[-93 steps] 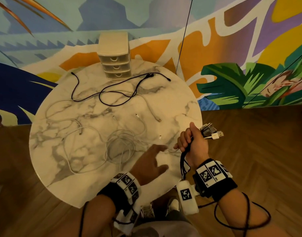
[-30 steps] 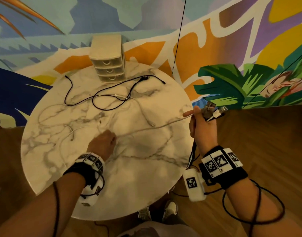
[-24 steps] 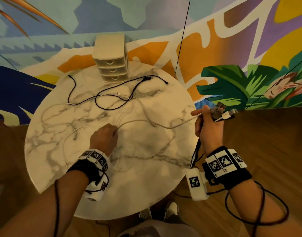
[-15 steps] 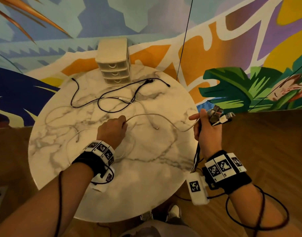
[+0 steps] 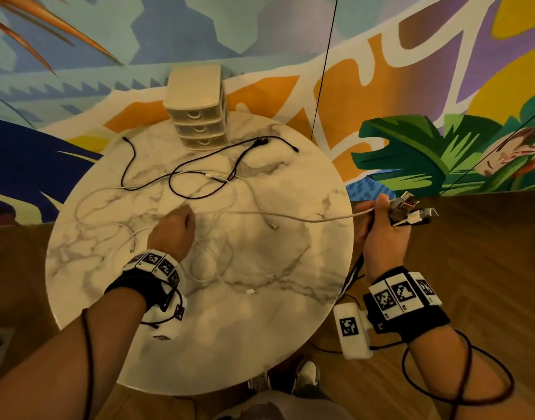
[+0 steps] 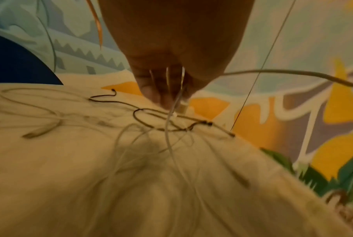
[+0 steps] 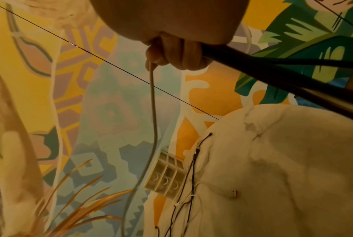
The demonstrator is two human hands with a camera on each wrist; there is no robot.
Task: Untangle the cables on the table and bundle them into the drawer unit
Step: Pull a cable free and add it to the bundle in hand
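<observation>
My right hand [image 5: 381,234] hangs just off the bench [image 5: 260,344] edge, its grip closed on a bunch of plug ends [image 5: 411,212] and on one pale cable [image 5: 305,218] that runs in a slack arc back over the marble. My left hand [image 5: 172,230] is fisted over the middle of the bench, gripping thin white cables [image 6: 171,128] that trail down into loose loops beneath it. A black cable [image 5: 199,177] lies in a wide curl near the drawer unit [image 5: 196,116], which stands at the far edge with all three drawers shut. A loose plug [image 5: 274,226] lies under the arc.

The risk I see is in pulling. The white strands cross each other and the black curl, so a hard tug from either hand could cinch a knot instead of freeing a line. It could also drag the black cable off the edge. My right hand is already full, and one more plug may make the bunch slip.
</observation>
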